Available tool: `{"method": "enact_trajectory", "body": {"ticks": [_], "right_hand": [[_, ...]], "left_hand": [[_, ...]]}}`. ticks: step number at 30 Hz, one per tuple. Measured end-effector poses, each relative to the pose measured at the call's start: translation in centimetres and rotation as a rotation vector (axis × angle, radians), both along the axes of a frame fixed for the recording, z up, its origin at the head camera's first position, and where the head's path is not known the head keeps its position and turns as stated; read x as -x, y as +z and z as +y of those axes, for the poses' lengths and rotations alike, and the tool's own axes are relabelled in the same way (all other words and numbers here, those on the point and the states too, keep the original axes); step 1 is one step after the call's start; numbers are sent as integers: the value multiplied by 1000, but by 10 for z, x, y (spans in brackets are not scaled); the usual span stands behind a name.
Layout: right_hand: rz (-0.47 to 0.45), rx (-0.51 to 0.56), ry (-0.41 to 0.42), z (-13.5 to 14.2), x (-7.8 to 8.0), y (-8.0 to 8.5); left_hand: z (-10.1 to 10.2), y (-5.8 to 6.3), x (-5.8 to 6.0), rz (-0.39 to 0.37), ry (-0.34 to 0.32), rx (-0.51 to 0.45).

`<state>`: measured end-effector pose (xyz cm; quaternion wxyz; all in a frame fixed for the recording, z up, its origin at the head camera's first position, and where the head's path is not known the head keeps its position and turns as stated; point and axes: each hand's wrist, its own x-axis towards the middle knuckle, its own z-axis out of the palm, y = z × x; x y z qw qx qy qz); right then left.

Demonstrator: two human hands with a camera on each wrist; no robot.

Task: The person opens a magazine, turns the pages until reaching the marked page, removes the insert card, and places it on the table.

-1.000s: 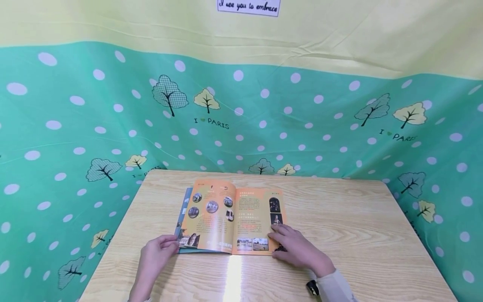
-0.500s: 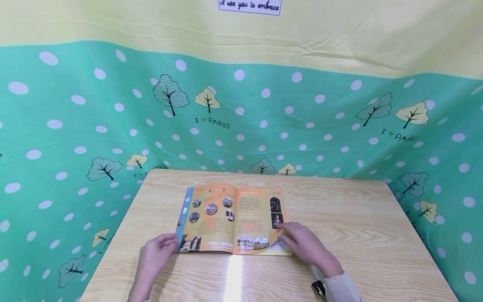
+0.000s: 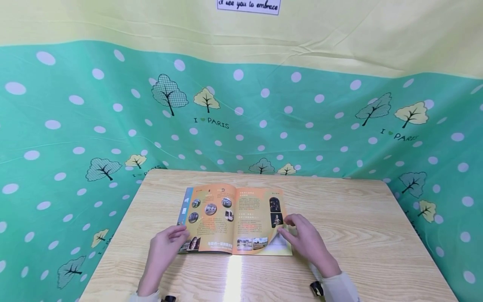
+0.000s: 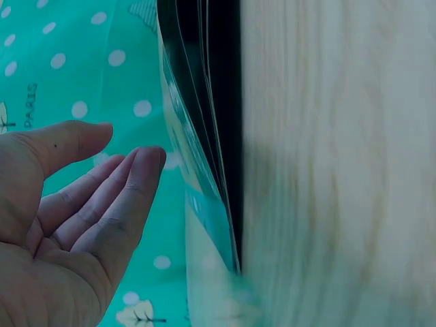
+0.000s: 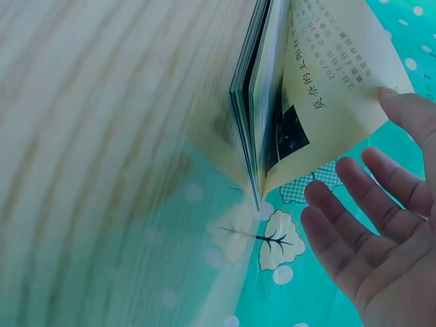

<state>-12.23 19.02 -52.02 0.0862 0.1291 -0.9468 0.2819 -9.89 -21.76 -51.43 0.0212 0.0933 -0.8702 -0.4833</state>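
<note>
the magazine (image 3: pixel 232 220) lies open mid-table (image 3: pixel 358 235), the right hand (image 3: pixel 307 243) lifting its 5 o'clock page corner with loosely curled fingers, the left hand (image 3: pixel 164 251) resting relaxed on the 7 o'clock edge; a page turn seems begun; next likely needs sweeping that leaf toward 9 o'clock.

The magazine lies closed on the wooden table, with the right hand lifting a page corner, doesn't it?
Not closed: the head view shows the magazine lying open on the wooden table, orange pages up. The right hand is indeed lifting the near right page corner.
</note>
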Motion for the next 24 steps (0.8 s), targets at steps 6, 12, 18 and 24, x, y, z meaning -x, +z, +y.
{"method": "enact_trajectory", "body": {"ticks": [6,12,18,24], "right_hand": [[28,28,4,-7,0,0],[61,51,40,-13,0,1],[114,80,99,-17,0,2],[214,99,179,-20,2,1]], "left_hand": [[19,-1,9,38,-58,-44],[41,2,17,93,-125,-47],[60,7,23,136,-197,-75],[77,12,28,119,-266,-131]]}}
